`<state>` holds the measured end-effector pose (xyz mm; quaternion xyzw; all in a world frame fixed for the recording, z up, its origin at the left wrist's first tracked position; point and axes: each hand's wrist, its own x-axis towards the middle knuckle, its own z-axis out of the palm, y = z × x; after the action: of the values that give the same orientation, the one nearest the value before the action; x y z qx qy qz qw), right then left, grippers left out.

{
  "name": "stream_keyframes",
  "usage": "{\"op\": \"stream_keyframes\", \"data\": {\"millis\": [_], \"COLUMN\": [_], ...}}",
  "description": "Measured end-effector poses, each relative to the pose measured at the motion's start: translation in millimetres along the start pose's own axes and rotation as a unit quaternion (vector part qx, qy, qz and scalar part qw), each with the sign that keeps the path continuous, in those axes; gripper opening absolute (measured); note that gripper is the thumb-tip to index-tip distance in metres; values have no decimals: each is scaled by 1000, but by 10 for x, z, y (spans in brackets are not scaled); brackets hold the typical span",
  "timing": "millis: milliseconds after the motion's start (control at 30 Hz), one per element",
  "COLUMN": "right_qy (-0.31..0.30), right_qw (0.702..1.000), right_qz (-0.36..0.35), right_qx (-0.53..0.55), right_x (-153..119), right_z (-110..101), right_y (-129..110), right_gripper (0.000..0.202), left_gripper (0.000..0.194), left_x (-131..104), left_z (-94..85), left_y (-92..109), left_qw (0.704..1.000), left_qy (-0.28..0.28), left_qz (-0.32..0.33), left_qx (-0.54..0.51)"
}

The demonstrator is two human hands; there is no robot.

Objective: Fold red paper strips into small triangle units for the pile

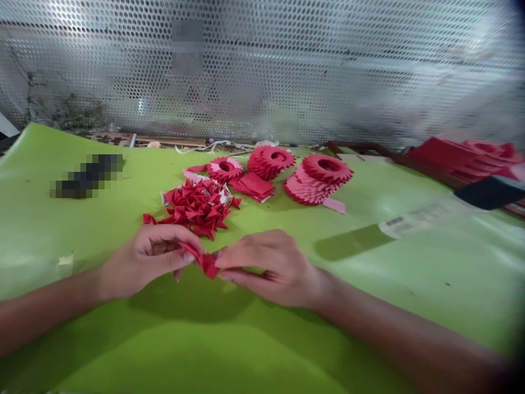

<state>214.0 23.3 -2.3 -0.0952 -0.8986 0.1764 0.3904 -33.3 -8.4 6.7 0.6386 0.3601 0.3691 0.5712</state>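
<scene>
My left hand [150, 258] and my right hand [266, 266] meet low over the green table [246, 350], both pinching one small folded red paper piece [205, 262] between their fingertips. Just behind the hands lies a loose pile of folded red paper triangles [199, 205]. Further back sit red paper rings: a single ring [225, 168], a stack of rings [270, 161] and a larger stack [318, 178]. A small stack of flat red paper squares [252, 186] lies between them.
A perforated metal screen [287, 71] closes off the table's far edge. At the right are more red paper items [463, 156], a dark object [490, 191] and a blurred white labelled strip [414, 220]. A dark pixelated object [88, 176] lies at the left.
</scene>
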Motion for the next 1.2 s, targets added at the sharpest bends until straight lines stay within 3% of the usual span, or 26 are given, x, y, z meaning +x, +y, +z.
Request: {"op": "stream_keyframes", "data": {"millis": [600, 800, 1000, 1100, 1200], "right_qy": [-1, -4, -1, 17, 38], "right_qw": [986, 964, 918, 912, 914], "right_qz": [112, 211, 346, 365, 361], "right_qx": [124, 161, 192, 187, 179], "right_x": [21, 36, 71, 77, 72], "right_z": [77, 86, 85, 93, 110], "right_y": [-98, -129, -177, -193, -190], "right_gripper": [11, 8, 12, 10, 5], "left_gripper": [10, 12, 12, 11, 26], "left_x": [25, 27, 13, 10, 13], "left_z": [20, 27, 8, 1, 9], "left_y": [-13, 8, 11, 0, -32], "left_qw": [1000, 1000, 1000, 999, 999], "left_qy": [1, 7, 4, 0, 24], "left_qz": [-7, -5, 2, 3, 2], "left_qx": [-10, 13, 24, 32, 39]}}
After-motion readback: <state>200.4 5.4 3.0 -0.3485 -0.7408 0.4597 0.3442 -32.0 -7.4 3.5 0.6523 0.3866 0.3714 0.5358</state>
